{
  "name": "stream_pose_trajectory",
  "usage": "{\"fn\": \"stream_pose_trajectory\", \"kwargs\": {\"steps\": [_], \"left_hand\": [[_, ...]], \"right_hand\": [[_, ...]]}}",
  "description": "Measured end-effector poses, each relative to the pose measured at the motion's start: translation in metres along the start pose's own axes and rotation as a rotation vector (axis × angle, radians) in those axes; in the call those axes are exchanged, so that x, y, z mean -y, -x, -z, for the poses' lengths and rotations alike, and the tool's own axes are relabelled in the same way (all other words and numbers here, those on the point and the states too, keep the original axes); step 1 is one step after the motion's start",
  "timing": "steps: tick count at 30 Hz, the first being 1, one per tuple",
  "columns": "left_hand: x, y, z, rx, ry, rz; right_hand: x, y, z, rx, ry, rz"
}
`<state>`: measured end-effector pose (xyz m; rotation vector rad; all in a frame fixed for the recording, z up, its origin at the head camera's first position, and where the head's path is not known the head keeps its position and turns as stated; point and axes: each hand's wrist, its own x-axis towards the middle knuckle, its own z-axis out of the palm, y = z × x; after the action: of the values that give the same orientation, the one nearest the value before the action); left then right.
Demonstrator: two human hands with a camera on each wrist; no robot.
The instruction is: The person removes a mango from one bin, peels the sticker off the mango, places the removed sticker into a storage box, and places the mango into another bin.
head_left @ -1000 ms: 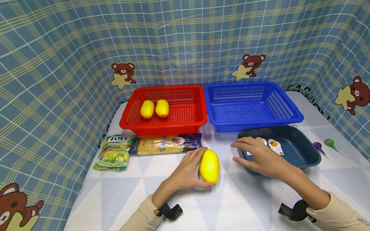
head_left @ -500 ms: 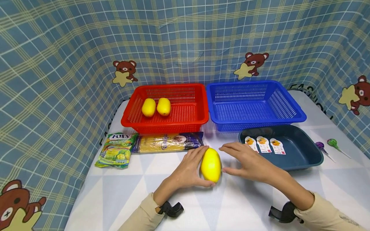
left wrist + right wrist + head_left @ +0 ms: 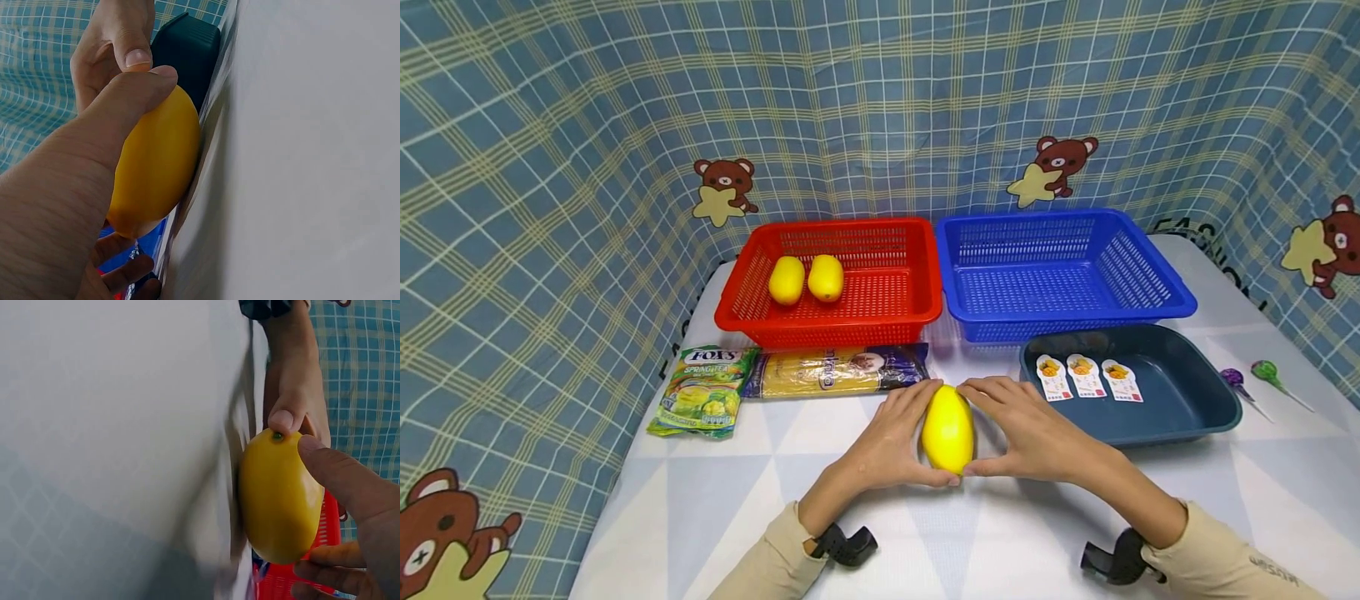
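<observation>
A smooth yellow mango (image 3: pixel 948 431) lies on the white table between both hands, its long axis pointing away from me. My left hand (image 3: pixel 886 442) grips it from the left, thumb at the near end and fingers at the far end. From the right side my right hand (image 3: pixel 1036 429) pinches the same two ends. In the left wrist view the two thumbs meet over one end of the mango (image 3: pixel 159 156). A small green stem spot shows on the mango (image 3: pixel 278 497) in the right wrist view. Two similar mangoes (image 3: pixel 807 279) sit in the red basket (image 3: pixel 827 336).
Right of the red basket stands a blue basket (image 3: pixel 1075 316). A dark teal tub (image 3: pixel 1187 408) bears three paper tags (image 3: pixel 1086 376) at its left. A pasta packet (image 3: pixel 827 372) and a Fox's candy bag (image 3: pixel 703 392) lie left. Two lollipops (image 3: pixel 1266 371) lie far right.
My right hand has come left from over the teal tub and now takes hold of the mango's right side. The tags are uncovered. My left hand has kept its grip.
</observation>
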<state>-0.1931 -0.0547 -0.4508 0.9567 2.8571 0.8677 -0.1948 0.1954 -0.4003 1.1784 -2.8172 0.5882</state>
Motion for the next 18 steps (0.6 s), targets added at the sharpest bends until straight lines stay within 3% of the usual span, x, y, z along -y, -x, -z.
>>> {"fn": "stream_pose_trajectory", "kwargs": {"steps": [18], "left_hand": [[0.003, 0.000, 0.003, 0.022, -0.005, -0.027]], "right_hand": [[0.004, -0.011, -0.013, 0.036, 0.020, -0.014]]}}
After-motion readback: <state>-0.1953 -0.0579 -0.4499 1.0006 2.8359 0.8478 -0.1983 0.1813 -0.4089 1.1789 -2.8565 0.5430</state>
